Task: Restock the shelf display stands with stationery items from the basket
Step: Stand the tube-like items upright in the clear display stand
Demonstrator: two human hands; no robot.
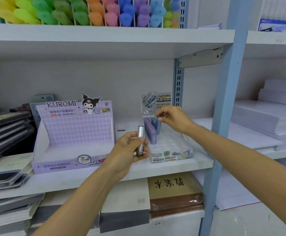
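A clear plastic display stand [176,147] for pencil leads sits on the middle shelf, with several purple and blue lead tubes [150,129] upright in its back rows. My right hand [173,119] pinches the top of a blue tube at the stand's back right. My left hand [130,149] holds a silver-grey lead tube [140,141] upright just in front of the stand's left side. The basket is out of view.
An empty purple Kuromi display box [74,133] stands left of the stand. Stacked notebooks [5,133] fill the left. Coloured highlighter-like items [87,11] line the upper shelf. A blue shelf post [224,116] rises at right, with white paper stacks [271,116] beyond.
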